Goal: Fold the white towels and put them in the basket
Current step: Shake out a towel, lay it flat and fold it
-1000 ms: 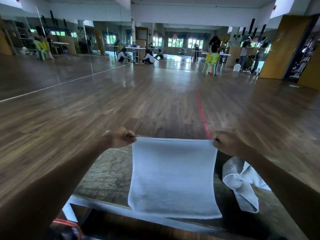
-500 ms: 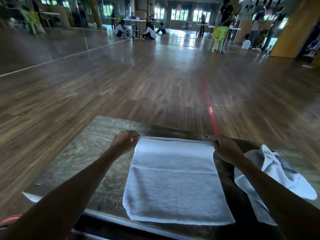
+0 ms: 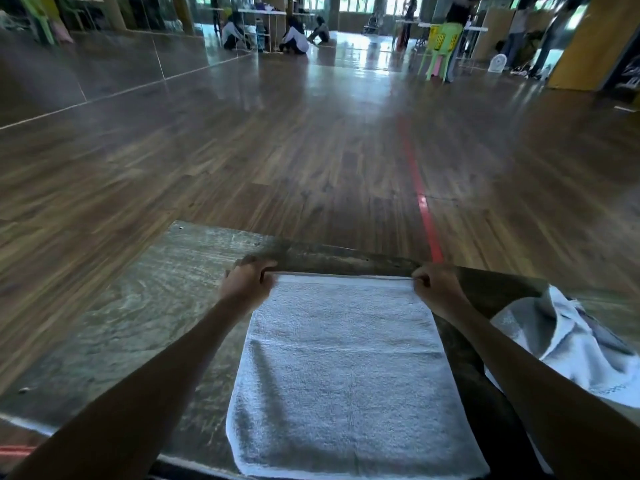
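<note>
Left hand (image 3: 247,282), right hand (image 3: 434,287) seemingly pinch towel (image 3: 346,375) corners.

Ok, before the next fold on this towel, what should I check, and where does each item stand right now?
1. Left hand pinches the flat towel at its far left corner: ok.
2. Right hand pinches the far right corner: ok.
3. Towel spread smooth on the table: ok.
4. Near edge fully on the table: not ok, it seems to overhang the front edge.
5. Crumpled towel apart from the flat one: ok, it lies to the right.
6. Basket located: cannot tell, none clearly in view.
</note>
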Available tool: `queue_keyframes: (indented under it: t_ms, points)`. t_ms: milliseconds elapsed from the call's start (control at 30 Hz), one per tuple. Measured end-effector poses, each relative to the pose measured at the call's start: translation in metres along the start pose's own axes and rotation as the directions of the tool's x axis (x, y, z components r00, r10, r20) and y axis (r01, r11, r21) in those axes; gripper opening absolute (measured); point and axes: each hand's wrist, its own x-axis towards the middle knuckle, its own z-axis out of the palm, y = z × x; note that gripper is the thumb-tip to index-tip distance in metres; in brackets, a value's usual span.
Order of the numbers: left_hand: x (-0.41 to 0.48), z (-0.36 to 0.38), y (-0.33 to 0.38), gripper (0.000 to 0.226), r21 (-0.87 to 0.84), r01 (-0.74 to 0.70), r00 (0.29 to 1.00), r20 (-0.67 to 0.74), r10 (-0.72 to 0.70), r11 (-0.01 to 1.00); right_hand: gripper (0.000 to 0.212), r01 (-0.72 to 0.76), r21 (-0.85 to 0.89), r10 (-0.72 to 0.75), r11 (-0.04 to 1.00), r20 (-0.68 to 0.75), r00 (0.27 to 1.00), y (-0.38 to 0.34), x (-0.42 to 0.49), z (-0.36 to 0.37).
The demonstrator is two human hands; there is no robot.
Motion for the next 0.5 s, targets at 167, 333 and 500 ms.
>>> queue_keyframes:
  t_ms: [167, 333, 500]
  points:
    - [0.008, 0.0, -0.007, 0.015, 0.069, -0.247, 0.968, 0.049, 0.244, 0.966, 0.007, 0.013, 0.049, -0.014, 0.999, 0.013, 1.0, 0.015, -0.002, -0.004]
    - [0.019, -0.008, -0.003, 0.01, 0.071, -0.274, 0.957, 0.122, 0.264, 0.959, 0.003, 0.009, 0.041, -0.012, 0.999, 0.054, 0.998, 0.016, 0.004, -0.009]
    - [0.023, -0.007, -0.004, 0.008, -0.019, -0.241, 0.963, 0.116, 0.242, 0.97, 0.008, 0.011, 0.013, -0.011, 1.0, 0.029, 1.0, 0.016, 0.01, -0.007]
